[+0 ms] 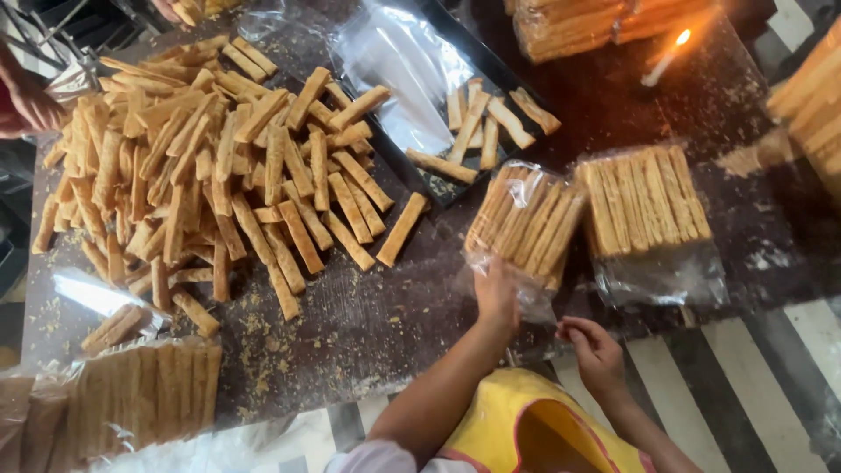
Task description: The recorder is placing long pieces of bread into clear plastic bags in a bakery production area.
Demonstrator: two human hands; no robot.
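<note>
A clear plastic bag filled with long golden biscuit sticks (pixel 524 219) lies on the dark table (pixel 368 324) in front of me. My left hand (pixel 496 293) grips the bag's open end at its near edge. My right hand (pixel 596 350) hovers just right of that end, fingers curled with nothing visible in them. Next to the bag on the right lies a second filled bag of sticks (pixel 644 206). A large loose heap of biscuit sticks (pixel 210 166) covers the table's left half.
A black tray (pixel 499 74) holds empty clear bags and a few sticks. A lit candle (pixel 666 57) stands at the back right. Packed bags (pixel 140 394) lie at the near left. Another person's hand (pixel 31 105) shows at the far left. Crumbs litter the table.
</note>
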